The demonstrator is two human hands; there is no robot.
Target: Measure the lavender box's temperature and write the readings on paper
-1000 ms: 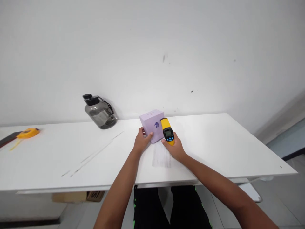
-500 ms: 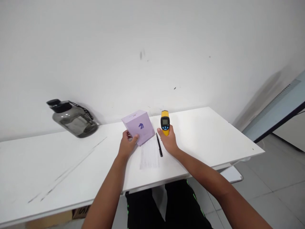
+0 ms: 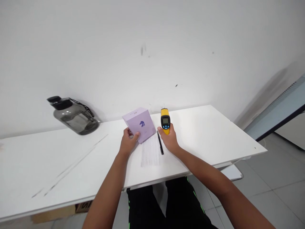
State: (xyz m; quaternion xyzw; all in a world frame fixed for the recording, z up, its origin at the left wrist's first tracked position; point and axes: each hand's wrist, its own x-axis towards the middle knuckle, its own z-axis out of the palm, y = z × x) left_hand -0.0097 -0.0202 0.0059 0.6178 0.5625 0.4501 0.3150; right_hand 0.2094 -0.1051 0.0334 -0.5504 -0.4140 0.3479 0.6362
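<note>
White wall fills the upper half of the head view, and below it a white rectangular desk (image 3: 214,133) runs across the middle of the frame. Compared with half a second ago almost nothing differs: the scene sits slightly higher and further right in the frame, and both hands keep their holds. The left hand (image 3: 128,142) is curled around the near left corner of a pale lilac cardboard box (image 3: 140,124) with a small dark blue logo, at the centre of the frame. The right hand (image 3: 169,140) is closed around the grip of a yellow and black infrared thermometer gun (image 3: 165,120), just right of the box; its long axis runs away from the person, its screen facing the camera. Between the hands a black pen (image 3: 160,142) lies on a printed white paper sheet (image 3: 150,154), lengthwise towards the wall. A smoky grey plastic water jug (image 3: 73,114) stands at centre left against the wall.
</note>
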